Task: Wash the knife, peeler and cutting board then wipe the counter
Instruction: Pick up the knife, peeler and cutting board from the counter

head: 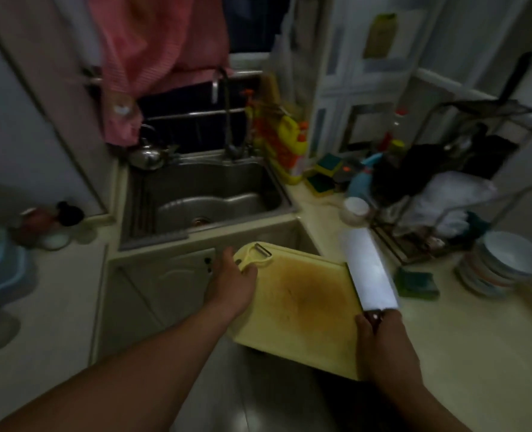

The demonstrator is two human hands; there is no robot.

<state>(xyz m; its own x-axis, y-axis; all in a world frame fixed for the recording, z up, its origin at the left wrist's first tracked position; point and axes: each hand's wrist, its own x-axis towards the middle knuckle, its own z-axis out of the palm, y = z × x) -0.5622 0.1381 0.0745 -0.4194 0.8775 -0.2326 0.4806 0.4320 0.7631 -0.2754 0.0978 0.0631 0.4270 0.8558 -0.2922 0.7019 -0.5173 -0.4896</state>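
A yellow cutting board with a brown stain is held in the air in front of the counter corner, below the steel sink. My left hand grips its far left corner and pins a yellow peeler against it. My right hand holds the board's near right edge together with the dark handle of a wide-bladed knife, whose blade points away along the board's right side. The sink basin looks empty and the tap stands behind it.
A green sponge lies on the counter right of the knife. Stacked bowls, a dish rack, a spray bottle, detergent bottles and sponges crowd the right side. A kettle sits left of the tap.
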